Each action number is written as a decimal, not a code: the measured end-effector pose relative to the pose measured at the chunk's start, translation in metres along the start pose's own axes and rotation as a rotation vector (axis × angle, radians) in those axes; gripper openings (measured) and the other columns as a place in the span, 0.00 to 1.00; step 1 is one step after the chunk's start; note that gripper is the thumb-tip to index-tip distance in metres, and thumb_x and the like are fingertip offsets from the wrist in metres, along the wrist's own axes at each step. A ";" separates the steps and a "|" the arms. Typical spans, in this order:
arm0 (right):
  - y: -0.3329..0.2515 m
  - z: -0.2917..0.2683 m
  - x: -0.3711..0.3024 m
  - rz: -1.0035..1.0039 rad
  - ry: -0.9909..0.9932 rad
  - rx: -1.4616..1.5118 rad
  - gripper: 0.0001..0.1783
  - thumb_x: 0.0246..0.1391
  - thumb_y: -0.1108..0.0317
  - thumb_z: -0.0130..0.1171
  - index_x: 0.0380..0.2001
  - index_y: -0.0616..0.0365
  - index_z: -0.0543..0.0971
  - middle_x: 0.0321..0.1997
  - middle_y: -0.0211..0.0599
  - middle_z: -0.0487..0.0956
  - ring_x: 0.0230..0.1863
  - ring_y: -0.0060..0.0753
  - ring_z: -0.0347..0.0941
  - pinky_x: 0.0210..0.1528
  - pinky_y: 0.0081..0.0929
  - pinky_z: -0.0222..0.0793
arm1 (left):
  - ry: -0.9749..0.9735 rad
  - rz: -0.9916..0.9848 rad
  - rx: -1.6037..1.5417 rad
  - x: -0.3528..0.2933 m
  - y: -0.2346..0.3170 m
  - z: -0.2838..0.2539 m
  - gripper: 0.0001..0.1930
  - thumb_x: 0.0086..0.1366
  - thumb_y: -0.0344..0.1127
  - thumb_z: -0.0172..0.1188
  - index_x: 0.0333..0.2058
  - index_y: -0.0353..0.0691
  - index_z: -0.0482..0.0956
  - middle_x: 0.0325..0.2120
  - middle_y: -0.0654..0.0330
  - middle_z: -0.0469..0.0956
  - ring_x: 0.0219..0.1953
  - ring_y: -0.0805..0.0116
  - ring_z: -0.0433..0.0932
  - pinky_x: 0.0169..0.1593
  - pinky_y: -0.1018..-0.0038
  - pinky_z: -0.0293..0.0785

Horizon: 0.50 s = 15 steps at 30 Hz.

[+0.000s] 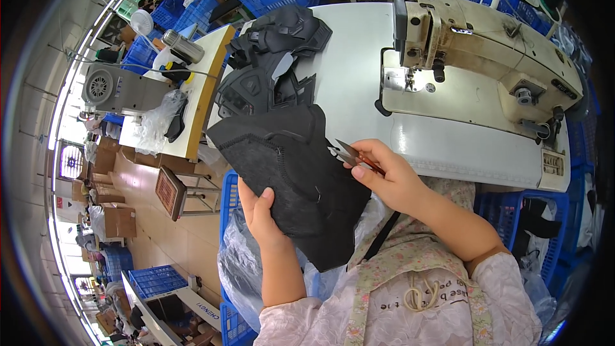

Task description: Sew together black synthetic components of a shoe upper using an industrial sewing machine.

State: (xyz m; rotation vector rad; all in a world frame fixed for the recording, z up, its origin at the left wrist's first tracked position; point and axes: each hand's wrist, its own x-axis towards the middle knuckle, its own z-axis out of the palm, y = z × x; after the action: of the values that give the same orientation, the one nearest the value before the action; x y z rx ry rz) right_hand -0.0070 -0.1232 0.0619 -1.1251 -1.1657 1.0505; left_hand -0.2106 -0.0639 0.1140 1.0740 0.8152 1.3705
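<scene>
White sewing table [349, 57] lies beyond our hands, with a sewing machine [474, 57] and a stack of dark pieces [269, 64]. Our left hand [259, 211] grips a black stitched fabric piece [288, 166] by its lower edge; our right hand [384, 176] pinches small snips [352, 154] at its right edge.

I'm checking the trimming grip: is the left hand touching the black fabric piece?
Touching. The head view shows the left hand gripping the black fabric piece, its thumb pressed flat on the fabric's near face.
</scene>
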 end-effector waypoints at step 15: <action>-0.014 0.004 -0.004 -0.001 -0.067 0.023 0.20 0.65 0.61 0.55 0.55 0.60 0.69 0.43 0.35 0.77 0.44 0.23 0.72 0.49 0.23 0.67 | 0.053 -0.063 -0.108 0.001 -0.002 -0.015 0.34 0.56 0.26 0.48 0.64 0.29 0.58 0.57 0.45 0.68 0.57 0.53 0.72 0.60 0.64 0.69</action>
State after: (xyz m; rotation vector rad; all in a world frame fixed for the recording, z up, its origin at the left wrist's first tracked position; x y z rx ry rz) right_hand -0.0107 -0.1287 0.0754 -1.0782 -1.2036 1.1050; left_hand -0.2240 -0.0612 0.1067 0.9238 0.7980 1.3788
